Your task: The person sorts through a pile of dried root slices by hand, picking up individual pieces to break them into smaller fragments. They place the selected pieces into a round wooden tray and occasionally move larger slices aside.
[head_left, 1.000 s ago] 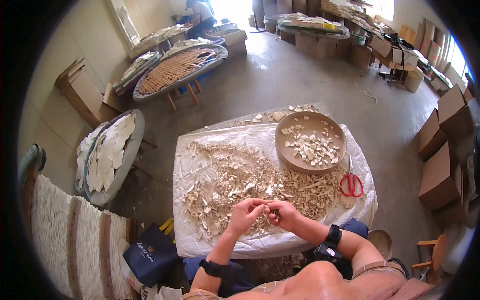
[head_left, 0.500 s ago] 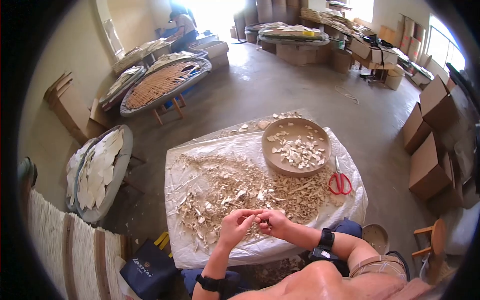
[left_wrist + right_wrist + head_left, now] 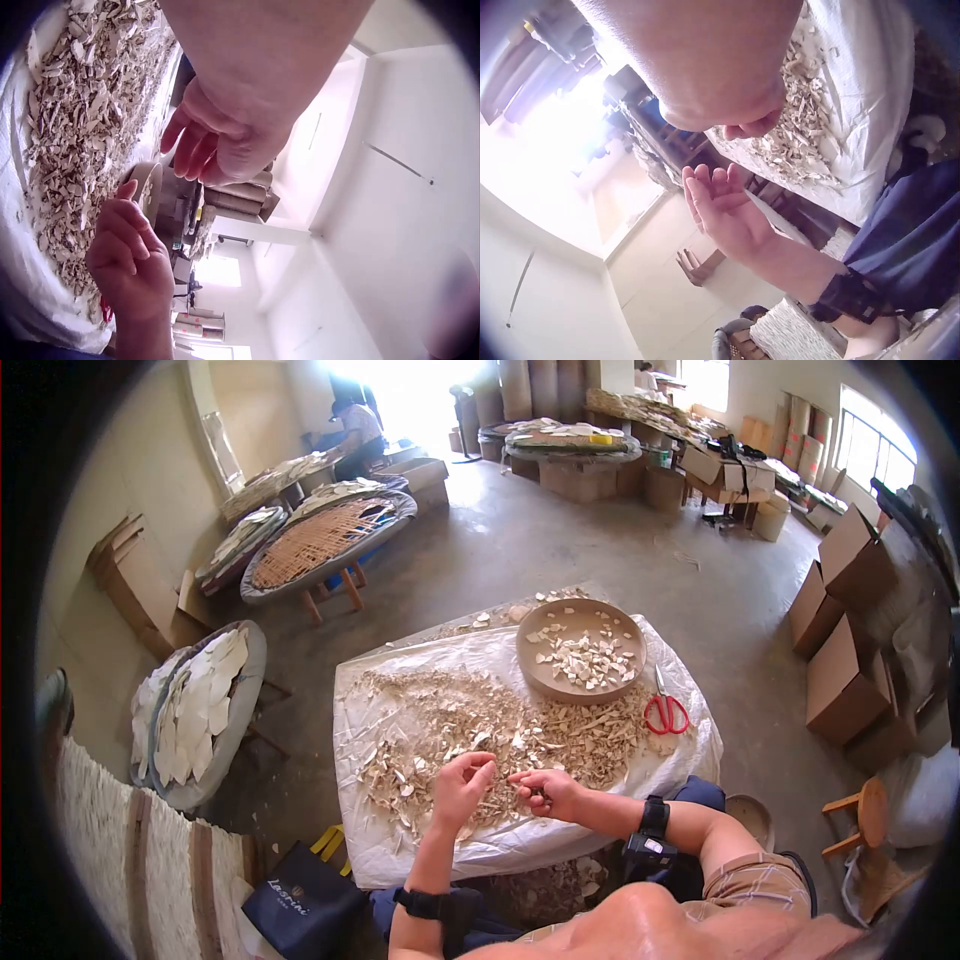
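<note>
Over the front of a heap of pale chips and shavings (image 3: 475, 725), my two hands are a little apart. My left hand (image 3: 462, 788) has loosely bent fingers, and nothing shows between them in the right wrist view, where the left palm (image 3: 739, 225) faces the camera. My right hand (image 3: 550, 794) has its lower fingers curled inward and a finger pointing toward the left hand. A dark spot shows among its fingers in the head view; I cannot tell whether it is a held thing. In the left wrist view the right hand (image 3: 131, 255) shows its curled fingers.
A round shallow basin (image 3: 525, 678) with white pieces stands at the table's back right. Red-handled scissors (image 3: 665, 712) lie on the white sheet (image 3: 410, 865). Cardboard boxes (image 3: 845, 690) and a wooden stool (image 3: 860, 810) are on the right, a dark bag (image 3: 300, 895) front left.
My hands, fingertips together earlier, have separated, the left going left. A small pale bit seen at the fingertips is out of sight. The head view has shifted.
</note>
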The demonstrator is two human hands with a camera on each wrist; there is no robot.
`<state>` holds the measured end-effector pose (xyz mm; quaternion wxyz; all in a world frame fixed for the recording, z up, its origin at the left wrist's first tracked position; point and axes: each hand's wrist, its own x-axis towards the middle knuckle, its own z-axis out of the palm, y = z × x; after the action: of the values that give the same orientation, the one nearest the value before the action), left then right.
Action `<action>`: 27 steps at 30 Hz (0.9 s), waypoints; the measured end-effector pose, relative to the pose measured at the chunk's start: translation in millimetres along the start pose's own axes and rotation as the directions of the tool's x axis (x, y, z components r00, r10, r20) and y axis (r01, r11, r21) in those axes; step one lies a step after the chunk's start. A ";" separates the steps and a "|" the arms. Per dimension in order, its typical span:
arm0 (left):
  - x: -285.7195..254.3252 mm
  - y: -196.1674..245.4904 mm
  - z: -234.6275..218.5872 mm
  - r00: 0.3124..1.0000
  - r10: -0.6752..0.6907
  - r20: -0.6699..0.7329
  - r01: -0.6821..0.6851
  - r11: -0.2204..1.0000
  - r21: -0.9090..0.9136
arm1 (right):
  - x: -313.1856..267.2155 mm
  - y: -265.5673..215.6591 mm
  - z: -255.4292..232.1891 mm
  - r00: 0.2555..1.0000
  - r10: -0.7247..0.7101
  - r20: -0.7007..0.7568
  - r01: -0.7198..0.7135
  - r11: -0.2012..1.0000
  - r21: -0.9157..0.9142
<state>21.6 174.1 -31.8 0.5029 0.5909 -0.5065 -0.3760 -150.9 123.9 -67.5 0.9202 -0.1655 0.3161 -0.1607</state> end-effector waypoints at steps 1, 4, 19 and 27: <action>-0.8 1.5 -1.0 1.000 0.009 -0.013 -0.009 1.000 -0.009 | -1.0 -2.2 0.2 1.000 0.007 0.011 -0.007 1.000 -0.002; -2.5 8.7 -5.5 1.000 0.028 -0.002 -0.028 0.999 0.038 | -4.1 -7.9 4.0 1.000 -0.005 -0.023 0.005 1.000 -0.014; 2.4 2.8 4.0 0.997 -0.033 0.077 0.034 0.999 -0.003 | 16.1 -32.0 -7.3 0.998 -0.057 -0.011 0.058 0.998 0.018; 7.1 12.9 8.8 0.995 -0.068 0.078 0.070 0.997 -0.018 | 6.1 -42.2 0.1 0.996 -0.074 0.049 0.068 0.992 0.104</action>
<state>11.8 165.5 -20.6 0.4758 0.5877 -0.5010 -0.4210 -154.3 83.7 -53.6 0.9292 -0.1334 0.2770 -0.2050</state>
